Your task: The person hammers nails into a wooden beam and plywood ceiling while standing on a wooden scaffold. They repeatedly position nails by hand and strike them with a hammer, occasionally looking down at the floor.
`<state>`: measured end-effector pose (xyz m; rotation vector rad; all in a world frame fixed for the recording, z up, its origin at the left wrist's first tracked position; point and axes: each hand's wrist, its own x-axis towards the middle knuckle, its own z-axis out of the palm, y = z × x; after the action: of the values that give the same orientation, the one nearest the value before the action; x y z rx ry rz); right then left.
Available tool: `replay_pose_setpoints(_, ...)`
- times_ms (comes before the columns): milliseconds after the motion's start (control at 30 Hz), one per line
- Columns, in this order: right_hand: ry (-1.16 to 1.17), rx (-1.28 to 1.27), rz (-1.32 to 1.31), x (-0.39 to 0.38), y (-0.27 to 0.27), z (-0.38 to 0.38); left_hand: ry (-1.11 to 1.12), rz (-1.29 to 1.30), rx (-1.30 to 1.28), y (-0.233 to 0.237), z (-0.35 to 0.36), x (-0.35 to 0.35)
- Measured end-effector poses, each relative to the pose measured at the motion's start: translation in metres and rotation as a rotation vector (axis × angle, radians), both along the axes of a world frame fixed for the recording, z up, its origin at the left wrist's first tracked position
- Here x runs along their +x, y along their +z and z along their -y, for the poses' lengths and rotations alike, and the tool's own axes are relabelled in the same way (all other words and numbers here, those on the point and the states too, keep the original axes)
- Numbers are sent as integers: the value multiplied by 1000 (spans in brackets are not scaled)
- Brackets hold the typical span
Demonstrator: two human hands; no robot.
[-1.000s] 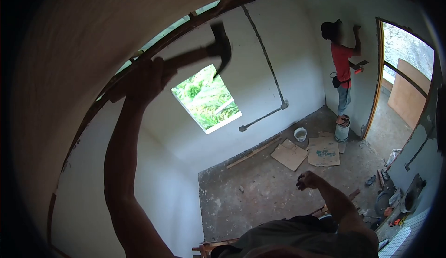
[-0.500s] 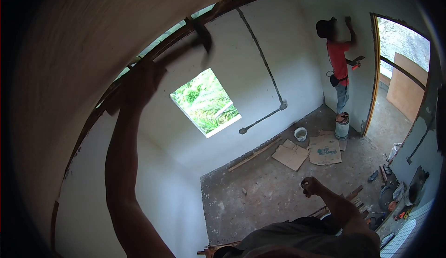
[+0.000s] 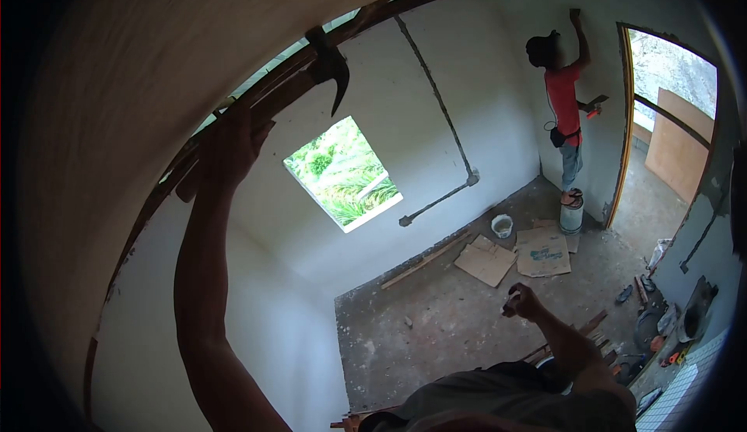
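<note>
Raised at the upper left, my left hand (image 3: 232,146) is wrapped round the wooden handle of a claw hammer (image 3: 330,68). The hammer's dark head overlaps the wooden strip (image 3: 372,13) along the top of the wall, its claw curving down toward the window. Lower down, over the floor, my right hand (image 3: 524,303) has its fingers curled together; a small pale spot shows at the fingertips, and I cannot tell what it is.
A person in a red shirt (image 3: 562,94) stands on a bucket (image 3: 571,218) by the doorway, working on the wall with a tool. Flattened cardboard (image 3: 545,251), a pail (image 3: 503,226) and wood pieces lie on the floor. Tools clutter the right side. A window (image 3: 342,171) opens ahead.
The hammer has gone from blurred to sharp, its head a little lower, still in my left hand. My right hand has shifted slightly up. The other person's raised hand has moved higher on the wall.
</note>
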<state>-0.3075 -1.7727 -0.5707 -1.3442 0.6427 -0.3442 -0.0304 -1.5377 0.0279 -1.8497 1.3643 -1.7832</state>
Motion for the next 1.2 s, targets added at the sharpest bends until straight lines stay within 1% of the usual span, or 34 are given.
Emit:
replay_pose_setpoints(33,1,0,1,8,0,-1,-8,-37,-10,1,-4,-1)
replay_pose_setpoints(67,4,-8,-1,14,5,2,40,-53,-9,-1,-9,2)
replay_pose_setpoints(133,32,-89,84,37,22,6,141,-87,-9,-12,-22,11)
replay_pose_setpoints(167,12,-124,171,47,48,3,157,-120,-14,-21,-35,14)
replay_pose_setpoints(200,30,-180,196,62,68,5,175,-150,-18,-35,-52,14)
replay_pose_setpoints(233,98,-249,332,77,92,5,198,-181,-23,-50,-72,17)
replay_pose_setpoints(267,89,-267,375,95,125,-2,168,-207,-14,-63,-91,19)
replay_pose_setpoints(300,81,-286,418,113,158,-9,220,-246,-15,-75,-112,18)
replay_pose_setpoints(333,65,-153,437,128,200,-24,268,-284,-18,-88,-133,16)
replay_pose_setpoints(367,123,-470,488,149,222,-29,320,-286,-10,-97,-154,19)
replay_pose_setpoints(400,167,-621,567,174,245,-34,374,-292,0,-106,-178,23)
replay_pose_setpoints(433,232,-303,608,183,295,-60,430,-301,10,-114,-202,27)
replay_pose_setpoints(467,299,-410,596,199,336,-79,464,-321,6,-119,-223,31)
replay_pose_setpoints(500,377,-682,629,216,374,-98,494,-340,6,-121,-242,33)
replay_pose_setpoints(533,403,-396,653,230,411,-127,522,-356,9,-122,-259,34)
replay_pose_setpoints(567,414,-442,625,258,442,-145,541,-341,15,-119,-273,38)
replay_pose_setpoints(600,371,-505,629,268,478,-169,559,-324,20,-115,-286,38)
replay_pose_setpoints(667,406,-288,822,290,528,-208,585,-289,28,-107,-304,37)
replay_pose_setpoints(700,382,-294,839,298,550,-218,593,-266,32,-98,-306,36)
replay_pose_setpoints(833,350,-345,867,348,599,-245,559,-212,32,-64,-322,36)
replay_pose_setpoints(900,235,-829,947,391,610,-235,545,-172,36,-48,-326,38)
replay_pose_setpoints(967,83,-1206,1001,403,611,-234,559,-221,40,-36,-325,39)
replay_pose_setpoints(1000,-4,-1345,1021,408,612,-232,562,-247,41,-31,-323,39)
replay_pose_setpoints(1067,-45,-1290,997,389,611,-242,484,-212,50,-27,-324,44)
replay_pose_setpoints(1133,44,-900,907,345,614,-264,432,-137,74,-21,-324,53)
replay_pose_setpoints(1200,99,-895,934,354,613,-265,363,-92,79,-15,-324,57)
